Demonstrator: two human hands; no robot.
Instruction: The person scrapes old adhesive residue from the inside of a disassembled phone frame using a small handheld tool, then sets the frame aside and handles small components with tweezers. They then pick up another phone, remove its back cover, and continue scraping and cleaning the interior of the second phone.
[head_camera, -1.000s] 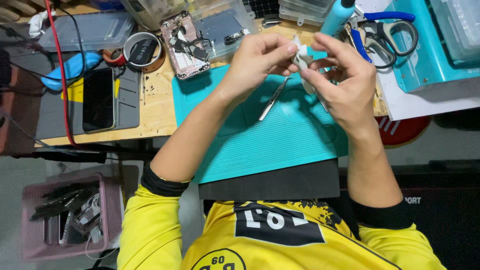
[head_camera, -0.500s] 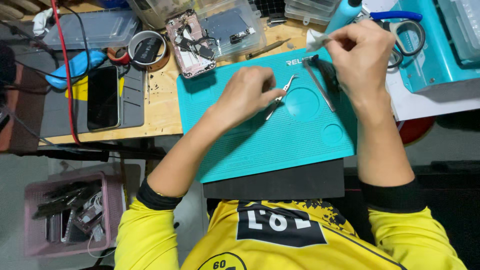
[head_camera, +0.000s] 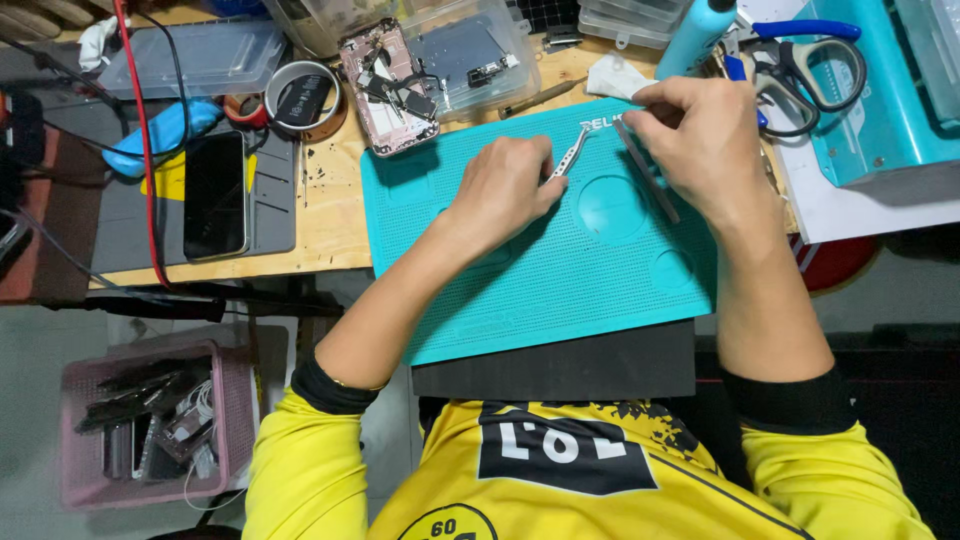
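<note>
My left hand (head_camera: 500, 190) rests on the teal work mat (head_camera: 560, 290) and grips metal tweezers (head_camera: 572, 153) whose tips point to the mat's far edge. My right hand (head_camera: 705, 140) is over the mat's far right corner. It pinches the upper end of a thin dark flat strip (head_camera: 652, 188) that slants down onto the mat. A crumpled white tissue (head_camera: 612, 75) lies just beyond the mat, close to the right fingers.
An opened phone body (head_camera: 388, 85) and clear parts boxes (head_camera: 470, 50) lie behind the mat. A dark phone (head_camera: 215, 195) sits on a grey mat at left, beside a tape roll (head_camera: 303, 100). Scissors (head_camera: 800, 60) and a teal bottle (head_camera: 695, 35) stand at right. A pink basket (head_camera: 140, 420) is below the bench.
Both hands came down from holding the white tissue together. The left hand with the tweezers settled on the mat. The right hand moved to the mat's far right corner and now holds the strip.
</note>
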